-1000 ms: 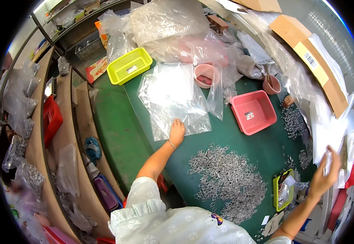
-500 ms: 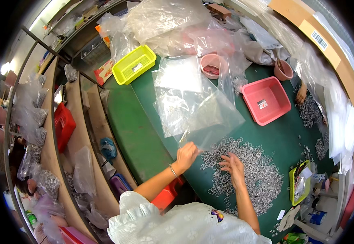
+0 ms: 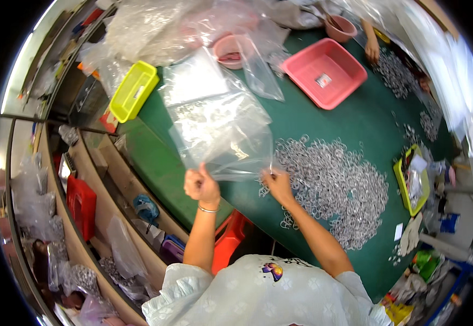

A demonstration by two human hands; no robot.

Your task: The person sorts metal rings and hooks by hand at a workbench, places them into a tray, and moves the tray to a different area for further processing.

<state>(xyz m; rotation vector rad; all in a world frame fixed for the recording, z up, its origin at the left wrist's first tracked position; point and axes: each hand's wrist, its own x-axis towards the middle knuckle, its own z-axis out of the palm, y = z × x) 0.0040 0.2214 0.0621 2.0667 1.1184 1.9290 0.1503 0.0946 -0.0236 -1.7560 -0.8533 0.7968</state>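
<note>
A green table (image 3: 323, 127) is seen from above. A big heap of small silver rings (image 3: 334, 182) is spread on it, to the right of the hands. A pink tray (image 3: 323, 73) is set farther off, and a yellow tray (image 3: 133, 91) is set at the far left. A small yellow-green tray (image 3: 410, 182) is placed at the right, past the rings. More clear bags (image 3: 155, 27) are piled at the far side, and a pink bowl (image 3: 228, 50) is partly hidden under them. Another person's hand (image 3: 371, 50) is seen at the far right edge.

A clear bag (image 3: 220, 133) is held up over the table, just in front of the person. Its near left corner is pinched in the left hand (image 3: 201, 185), which is closed like a fist. Its near right corner is gripped by the right hand (image 3: 276, 183), with the fingers closed on the plastic, right beside the rings. The rest of the bag is stretched away from both hands, toward the far side.
</note>
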